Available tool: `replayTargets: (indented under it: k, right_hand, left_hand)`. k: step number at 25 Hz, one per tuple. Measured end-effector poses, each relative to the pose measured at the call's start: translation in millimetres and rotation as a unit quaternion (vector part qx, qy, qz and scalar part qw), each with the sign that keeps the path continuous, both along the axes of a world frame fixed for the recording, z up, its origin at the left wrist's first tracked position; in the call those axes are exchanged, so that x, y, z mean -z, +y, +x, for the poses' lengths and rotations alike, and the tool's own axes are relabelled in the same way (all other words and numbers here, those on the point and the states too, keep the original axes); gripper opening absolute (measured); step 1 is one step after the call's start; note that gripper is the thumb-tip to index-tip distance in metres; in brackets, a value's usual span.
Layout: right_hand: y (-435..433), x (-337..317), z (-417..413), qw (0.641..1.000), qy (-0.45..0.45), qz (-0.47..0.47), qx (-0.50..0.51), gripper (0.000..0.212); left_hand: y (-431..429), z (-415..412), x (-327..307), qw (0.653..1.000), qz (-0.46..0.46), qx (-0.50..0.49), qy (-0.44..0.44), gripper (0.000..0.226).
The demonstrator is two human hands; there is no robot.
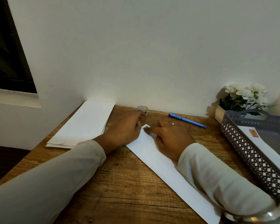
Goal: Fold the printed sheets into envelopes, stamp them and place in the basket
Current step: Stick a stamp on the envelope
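Note:
A long white envelope [160,160] lies slantwise on the wooden desk [124,188]. A small stamp [146,126] sits at its far corner. My left hand [124,126] rests on the envelope's far left edge beside the stamp, fingers bent. My right hand [170,136] lies flat on the envelope, its forefinger pressing at the stamp's near edge. A stack of white sheets [84,123] lies at the far left against the wall. The grey perforated basket [249,152] at the right holds a stamped envelope [255,138].
A small cup [142,109] stands by the wall just beyond my left hand. A blue pen [187,120] lies behind my right hand. A pot of white flowers [242,99] stands in the far right corner. A shiny metal object [265,215] sits at the lower right edge.

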State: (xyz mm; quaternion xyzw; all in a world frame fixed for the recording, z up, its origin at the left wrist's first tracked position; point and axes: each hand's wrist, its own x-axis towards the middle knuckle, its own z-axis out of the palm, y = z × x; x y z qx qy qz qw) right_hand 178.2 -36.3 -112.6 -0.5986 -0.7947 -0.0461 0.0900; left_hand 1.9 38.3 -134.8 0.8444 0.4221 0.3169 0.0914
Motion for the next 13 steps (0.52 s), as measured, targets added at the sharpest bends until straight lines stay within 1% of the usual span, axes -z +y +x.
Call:
replayTargets:
  k: [2,6,9,13]
  right_hand:
    - [0.0,-0.9,-4.9,1.0,-0.02,-0.007,0.007,0.046]
    - [4.9,-1.5,-2.6,0.999,-0.008,0.017,0.032,0.041]
    - [1.1,1.0,3.2,0.999,-0.02,0.04,0.016,0.038]
    - [-3.6,0.7,4.3,0.999,-0.017,0.044,-0.023,0.036]
  left_hand:
    - [-1.1,0.7,0.1,1.0,-0.01,0.0,0.0,0.042]
    - [-2.5,0.6,-2.7,1.0,-0.017,-0.002,-0.002,0.042]
    - [-4.4,0.5,-3.3,1.0,-0.013,-0.003,0.011,0.042]
    - [-6.4,0.7,-5.0,1.0,-0.017,-0.006,0.011,0.042]
